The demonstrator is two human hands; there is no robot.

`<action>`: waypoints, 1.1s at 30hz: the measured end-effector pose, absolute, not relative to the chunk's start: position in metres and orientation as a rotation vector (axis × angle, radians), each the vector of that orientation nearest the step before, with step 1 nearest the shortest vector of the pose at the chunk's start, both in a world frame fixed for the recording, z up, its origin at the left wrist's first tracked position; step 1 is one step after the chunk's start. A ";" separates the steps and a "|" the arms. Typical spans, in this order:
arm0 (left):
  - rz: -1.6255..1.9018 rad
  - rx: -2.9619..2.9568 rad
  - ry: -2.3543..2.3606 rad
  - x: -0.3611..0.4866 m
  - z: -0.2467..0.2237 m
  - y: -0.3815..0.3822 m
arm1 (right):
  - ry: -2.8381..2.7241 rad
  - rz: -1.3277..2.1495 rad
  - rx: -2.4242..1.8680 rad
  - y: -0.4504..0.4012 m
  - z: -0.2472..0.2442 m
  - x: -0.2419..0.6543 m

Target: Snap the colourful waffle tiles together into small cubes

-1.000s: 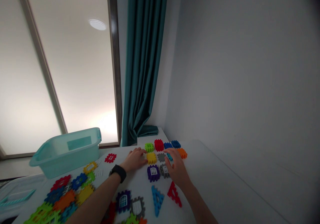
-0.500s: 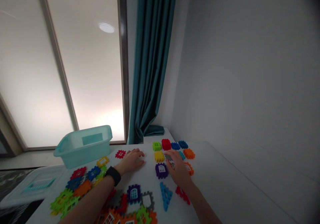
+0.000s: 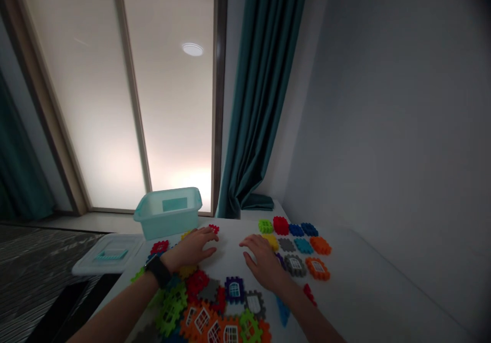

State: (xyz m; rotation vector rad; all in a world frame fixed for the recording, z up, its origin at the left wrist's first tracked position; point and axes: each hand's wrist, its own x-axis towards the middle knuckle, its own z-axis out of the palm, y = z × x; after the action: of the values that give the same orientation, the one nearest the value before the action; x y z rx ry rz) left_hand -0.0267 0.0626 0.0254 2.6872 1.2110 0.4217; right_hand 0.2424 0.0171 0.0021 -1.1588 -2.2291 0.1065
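Observation:
My left hand [image 3: 193, 249], with a black watch on its wrist, reaches over the left side of the table. Its fingers are apart and nothing shows in them. Below it lie toothed plastic building pieces, partly covered, and just beyond its fingertips is a small red piece [image 3: 214, 228]. My right hand [image 3: 264, 262] is open too, hovering at the left edge of several pieces laid out in rows. It partly hides a yellow piece [image 3: 271, 241] and a purple piece. Right of it are a plain grey piece [image 3: 286, 245] and a grey window piece [image 3: 295, 265].
A teal bin [image 3: 169, 220] stands at the back left, beside a clear lid [image 3: 109, 253]. Loose pieces, including an orange group [image 3: 207, 322], cover the near table. A blue triangle [image 3: 283, 312] lies under my right forearm. A curtain [image 3: 257, 103] and wall border the back and right.
The view has turned left. My right hand has moved left off the rows, uncovering the grey pieces. My left hand has shifted left over the loose pieces.

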 end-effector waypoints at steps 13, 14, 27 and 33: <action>0.370 2.644 1.379 -0.150 0.025 0.029 | -2.595 0.379 -0.894 0.036 -0.010 0.136; 0.368 2.630 1.382 -0.157 0.024 0.027 | -2.603 0.384 -0.873 0.038 -0.011 0.129; 0.356 2.477 1.481 -0.189 -0.014 0.019 | -2.656 0.437 -0.911 0.065 -0.022 0.095; 0.425 2.464 1.449 -0.171 -0.020 0.020 | -2.658 0.372 -0.937 0.066 -0.022 0.115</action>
State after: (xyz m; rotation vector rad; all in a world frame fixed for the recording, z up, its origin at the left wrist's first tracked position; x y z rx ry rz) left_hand -0.1710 0.0199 -0.0200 2.4641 1.4490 0.4246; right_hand 0.1151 0.0655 -0.0223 -0.9374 -2.6585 0.3718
